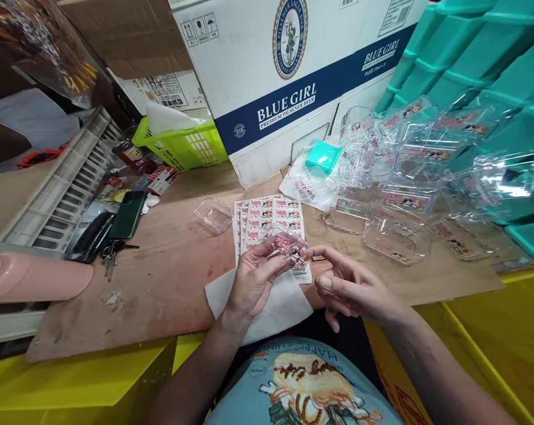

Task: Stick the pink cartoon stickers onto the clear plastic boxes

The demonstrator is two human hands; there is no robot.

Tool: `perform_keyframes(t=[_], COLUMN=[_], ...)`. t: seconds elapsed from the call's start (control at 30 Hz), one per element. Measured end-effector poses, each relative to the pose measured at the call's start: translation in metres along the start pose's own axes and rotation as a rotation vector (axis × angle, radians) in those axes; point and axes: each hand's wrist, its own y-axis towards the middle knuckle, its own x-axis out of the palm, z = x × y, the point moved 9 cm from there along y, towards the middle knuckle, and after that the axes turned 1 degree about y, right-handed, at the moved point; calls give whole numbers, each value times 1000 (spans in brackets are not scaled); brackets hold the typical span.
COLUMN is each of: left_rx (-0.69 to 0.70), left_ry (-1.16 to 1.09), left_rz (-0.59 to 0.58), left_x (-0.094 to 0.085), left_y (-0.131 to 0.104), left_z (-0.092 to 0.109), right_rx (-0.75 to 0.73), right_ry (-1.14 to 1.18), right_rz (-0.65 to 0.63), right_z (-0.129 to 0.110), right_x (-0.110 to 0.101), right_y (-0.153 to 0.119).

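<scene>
Left hand point(253, 280) at frame centre gripping small clear plastic box with pink sticker point(287, 245); right hand point(353, 289) released, fingertip touching box, above sticker sheets point(267, 221) on wooden worktop point(160, 283).

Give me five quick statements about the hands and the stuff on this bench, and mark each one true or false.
1. The left hand holds a small clear box bearing a sticker. True.
2. The right hand grips a pair of scissors. False: it holds no tool, its fingertips at the box.
3. Sticker sheets lie on the wooden board. True.
4. The basket is red. False: it is lime green.
5. The stickered clear boxes are piled to the left. False: they are on the right.
</scene>
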Motion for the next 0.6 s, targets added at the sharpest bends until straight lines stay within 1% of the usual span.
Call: perform_keyframes(t=[0.13, 0.33, 0.5, 0.6], left_rx=[3, -10, -5, -4], left_ry=[0, 14, 18, 14], left_rz=[-6, 18, -17, -9], left_x=[0, -7, -3, -3], left_y=[1, 2, 2, 3], left_z=[0, -4, -3, -3], right_rx=[-1, -4, -15, -12], right_ry=[-11, -22, -48, -44], right_rz=[16, 13, 22, 34], right_z=[-1, -4, -4, -3], right_x=[0, 4, 2, 1], right_y=[1, 0, 1, 2])
